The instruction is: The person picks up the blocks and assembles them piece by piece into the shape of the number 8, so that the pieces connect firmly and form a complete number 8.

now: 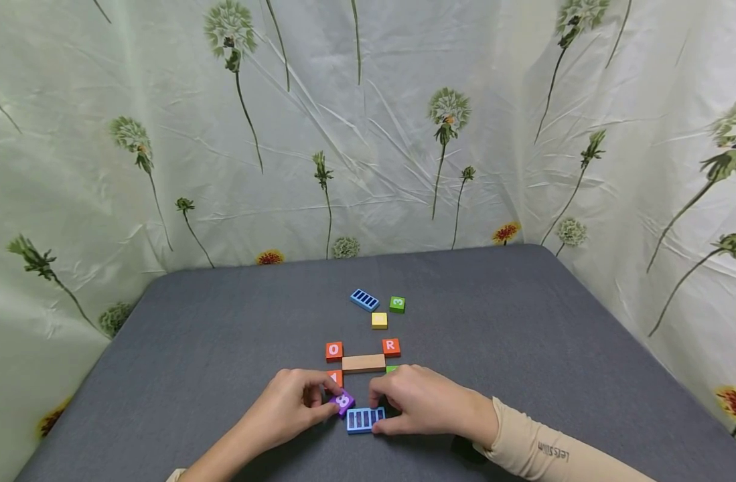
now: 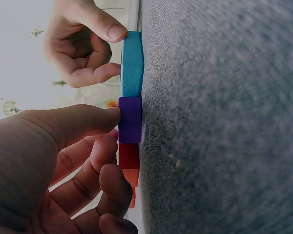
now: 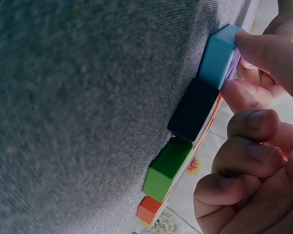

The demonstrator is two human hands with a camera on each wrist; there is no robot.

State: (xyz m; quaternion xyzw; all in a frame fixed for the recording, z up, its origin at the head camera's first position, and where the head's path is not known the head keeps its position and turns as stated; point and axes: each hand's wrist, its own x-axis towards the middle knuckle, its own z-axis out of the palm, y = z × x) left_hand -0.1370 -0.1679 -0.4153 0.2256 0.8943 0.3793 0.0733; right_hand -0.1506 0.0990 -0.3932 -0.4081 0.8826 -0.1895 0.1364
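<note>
My left hand [image 1: 292, 405] pinches a purple block [image 1: 345, 402] marked with a white 8, thumb and index finger at its edges. The block sits turned at an angle on the grey table. Right beside it lies a light blue block [image 1: 359, 420] with dark bars on top, and my right hand [image 1: 424, 402] holds it between thumb and index finger at its right end. In the left wrist view, the purple side [image 2: 130, 120] stands up against the blue one [image 2: 132, 63]. A red block [image 1: 335, 377] just beyond the left fingers is partly covered.
A plain wooden bar [image 1: 363, 363] lies beyond the hands, with a red O block [image 1: 334, 351] and a red R block [image 1: 391, 347] by its ends. A green block [image 3: 167, 168] is mostly behind the right hand. Farther back are yellow [image 1: 379, 320], green [image 1: 397, 304] and blue [image 1: 364, 300] blocks.
</note>
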